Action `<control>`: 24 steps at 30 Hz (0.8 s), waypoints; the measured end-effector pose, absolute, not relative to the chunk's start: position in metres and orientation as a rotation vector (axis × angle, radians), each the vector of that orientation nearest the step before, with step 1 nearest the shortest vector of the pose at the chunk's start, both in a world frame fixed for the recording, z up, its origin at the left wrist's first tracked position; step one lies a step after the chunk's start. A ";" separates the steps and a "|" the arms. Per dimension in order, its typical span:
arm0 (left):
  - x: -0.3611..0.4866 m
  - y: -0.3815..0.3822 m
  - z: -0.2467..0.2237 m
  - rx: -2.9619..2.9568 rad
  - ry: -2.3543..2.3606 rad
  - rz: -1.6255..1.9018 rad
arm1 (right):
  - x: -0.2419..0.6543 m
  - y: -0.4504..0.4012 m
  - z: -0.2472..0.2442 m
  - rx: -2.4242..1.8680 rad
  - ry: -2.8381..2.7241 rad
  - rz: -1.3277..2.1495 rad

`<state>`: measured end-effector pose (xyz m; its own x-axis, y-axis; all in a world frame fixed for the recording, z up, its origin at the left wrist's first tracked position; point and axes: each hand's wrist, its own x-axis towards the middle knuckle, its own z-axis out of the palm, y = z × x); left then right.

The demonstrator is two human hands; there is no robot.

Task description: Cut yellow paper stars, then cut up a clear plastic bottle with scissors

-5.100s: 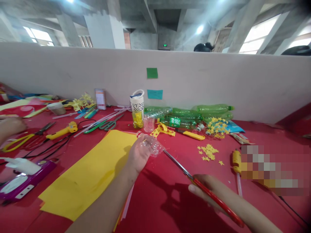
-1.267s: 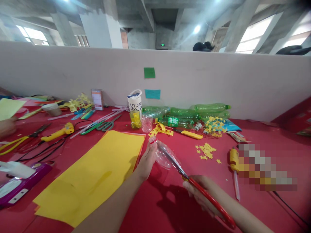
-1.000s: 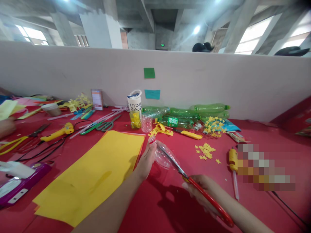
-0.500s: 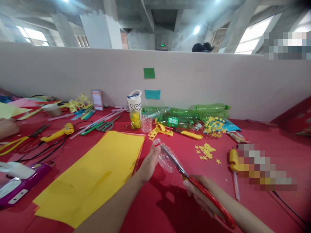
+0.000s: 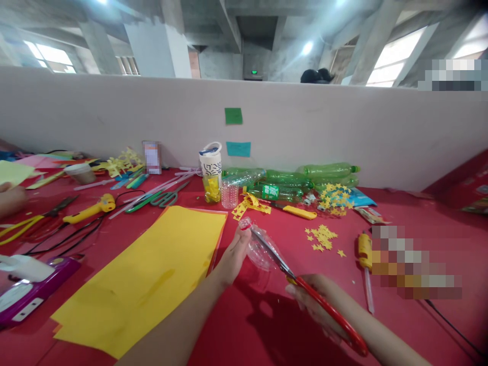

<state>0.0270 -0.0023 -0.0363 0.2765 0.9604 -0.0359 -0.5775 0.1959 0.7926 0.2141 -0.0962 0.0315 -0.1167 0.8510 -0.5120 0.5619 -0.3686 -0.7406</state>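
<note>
My left hand (image 5: 233, 256) grips the neck of a clear plastic bottle piece (image 5: 263, 249), which has a red ring below its mouth. The piece hangs over the red table. In my right hand (image 5: 314, 300) are red-handled scissors (image 5: 324, 305), my fingers wrapped about the handles. Their metal blades point up and left, lying along the clear plastic with the tips near the bottle's neck. Whether the blades are cutting into the plastic I cannot tell.
Yellow paper sheets (image 5: 152, 274) lie at left. Green bottles (image 5: 290, 178) line the partition, near a white tumbler (image 5: 210, 161). Yellow stars (image 5: 324, 236) and a glue gun (image 5: 365, 250) are at right. A purple power strip (image 5: 38, 290) and another person's hand (image 5: 11, 198) are at left.
Hardly anything differs. The view shifts very slightly; both hands, the bottle piece and the scissors keep nearly the same position. The other person's hand at left moves a little.
</note>
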 end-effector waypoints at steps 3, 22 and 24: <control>0.026 -0.001 -0.036 0.817 0.641 1.142 | 0.215 -0.096 0.027 -1.846 -1.539 1.520; 0.017 0.009 -0.011 0.610 0.543 1.158 | 0.219 -0.087 0.010 -1.577 -1.469 1.100; 0.018 0.005 -0.010 0.603 0.530 1.125 | 0.217 -0.086 0.007 -1.567 -1.447 1.105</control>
